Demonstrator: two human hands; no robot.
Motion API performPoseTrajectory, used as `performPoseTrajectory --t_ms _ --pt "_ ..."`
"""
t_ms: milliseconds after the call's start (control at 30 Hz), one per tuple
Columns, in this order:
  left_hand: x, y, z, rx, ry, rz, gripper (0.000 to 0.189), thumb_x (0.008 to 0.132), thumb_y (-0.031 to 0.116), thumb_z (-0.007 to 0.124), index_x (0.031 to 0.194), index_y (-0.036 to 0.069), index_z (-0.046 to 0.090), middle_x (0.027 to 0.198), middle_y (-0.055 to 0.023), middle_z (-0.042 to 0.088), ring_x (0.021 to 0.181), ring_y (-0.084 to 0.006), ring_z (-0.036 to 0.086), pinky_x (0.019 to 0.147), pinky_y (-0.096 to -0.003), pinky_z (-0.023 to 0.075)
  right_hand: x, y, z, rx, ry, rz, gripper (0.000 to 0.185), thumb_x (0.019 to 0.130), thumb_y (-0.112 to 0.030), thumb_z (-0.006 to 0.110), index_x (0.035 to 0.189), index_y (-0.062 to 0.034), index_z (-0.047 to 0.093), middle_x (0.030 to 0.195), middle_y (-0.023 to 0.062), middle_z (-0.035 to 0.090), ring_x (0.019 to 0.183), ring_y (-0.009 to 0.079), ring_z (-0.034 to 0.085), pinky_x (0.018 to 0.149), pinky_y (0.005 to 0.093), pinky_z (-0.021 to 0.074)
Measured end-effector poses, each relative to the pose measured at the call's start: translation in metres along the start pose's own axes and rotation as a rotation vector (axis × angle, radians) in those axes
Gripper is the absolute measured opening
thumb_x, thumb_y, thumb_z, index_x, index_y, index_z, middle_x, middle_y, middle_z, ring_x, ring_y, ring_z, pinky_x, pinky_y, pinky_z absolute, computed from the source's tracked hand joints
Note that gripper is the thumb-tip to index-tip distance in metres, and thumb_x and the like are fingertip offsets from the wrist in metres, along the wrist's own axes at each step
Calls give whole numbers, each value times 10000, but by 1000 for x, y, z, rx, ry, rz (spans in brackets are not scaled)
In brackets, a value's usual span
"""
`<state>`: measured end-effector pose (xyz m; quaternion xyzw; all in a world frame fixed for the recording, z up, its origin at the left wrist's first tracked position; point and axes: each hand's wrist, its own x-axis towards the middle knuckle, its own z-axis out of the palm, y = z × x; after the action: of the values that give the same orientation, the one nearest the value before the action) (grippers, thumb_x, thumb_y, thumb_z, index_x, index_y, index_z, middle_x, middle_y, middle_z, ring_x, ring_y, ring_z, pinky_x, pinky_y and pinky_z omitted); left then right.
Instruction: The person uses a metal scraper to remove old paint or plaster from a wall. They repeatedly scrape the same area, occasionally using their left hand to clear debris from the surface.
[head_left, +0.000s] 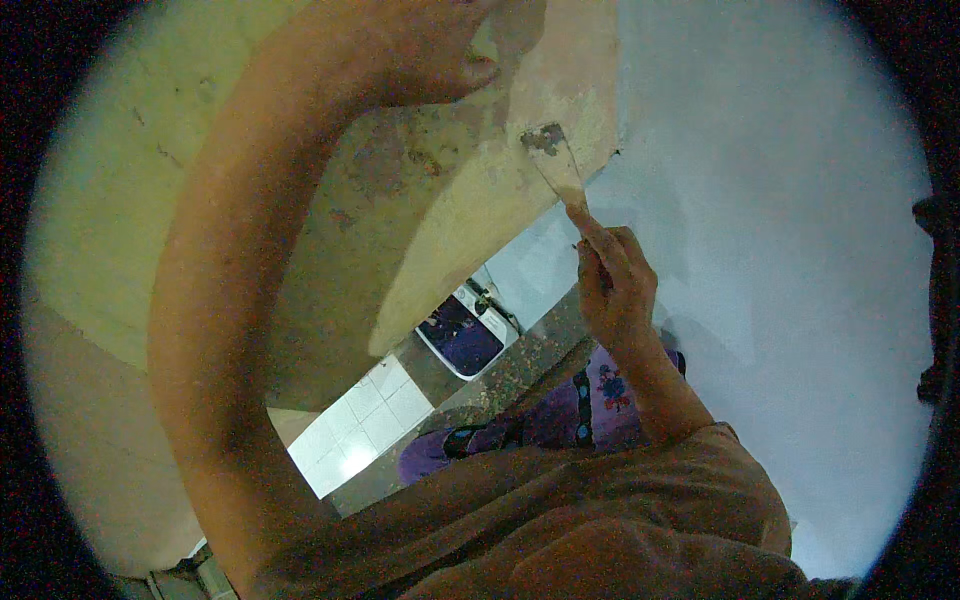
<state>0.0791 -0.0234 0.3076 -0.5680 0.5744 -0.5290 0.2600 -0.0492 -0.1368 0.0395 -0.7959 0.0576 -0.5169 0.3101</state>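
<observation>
My right hand is closed around the lower end of a putty knife, right of the middle. Its flat blade points up and left, and dark patches mark its wide end. A yellowish, stained wall surface lies behind and left of the blade. My left arm reaches up along the left side, in front of this wall. At the top edge is my left hand, with its thumb bent inwards and part of the hand cut off. A pale patch shows by the thumb; whether it is something held is unclear.
A pale bluish wall meets the yellowish wall in a corner at the right. Low down stand a white appliance with a dark purple top and white tiles. Purple patterned cloth shows past my brown top.
</observation>
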Motion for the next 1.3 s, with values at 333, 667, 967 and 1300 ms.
performPoseTrajectory --t_ms 333,667,967,1300 --pt "-27 13 -18 80 -81 -126 1035 689 653 721 1468 88 338 1552 -158 252 1461 -323 164 1191 -569 23 5 -12 -7 113 -18 -33 435 886 -57 599 1306 -169 581 816 77 608 634 199 581 543 331 480" --pt "-27 13 -21 108 -87 -114 1073 659 658 738 1470 84 333 1551 -167 249 1463 -320 158 1194 -562 16 17 -25 -1 41 84 -114 423 882 -101 617 1284 -230 593 797 60 629 581 220 608 473 347 484" --pt "-26 12 -17 121 -54 -88 1073 659 641 751 1471 82 329 1551 -175 244 1466 -324 143 1192 -566 -8 17 -21 -2 -5 36 -96 424 875 -112 627 1282 -227 593 794 49 637 618 219 618 472 363 492" --pt "-25 11 -22 117 -43 -87 1077 661 629 759 1477 84 315 1557 -160 242 1471 -319 126 1193 -555 -23 18 -27 -1 53 84 -56 375 855 17 621 1201 -118 671 728 62 587 604 136 544 560 270 450"
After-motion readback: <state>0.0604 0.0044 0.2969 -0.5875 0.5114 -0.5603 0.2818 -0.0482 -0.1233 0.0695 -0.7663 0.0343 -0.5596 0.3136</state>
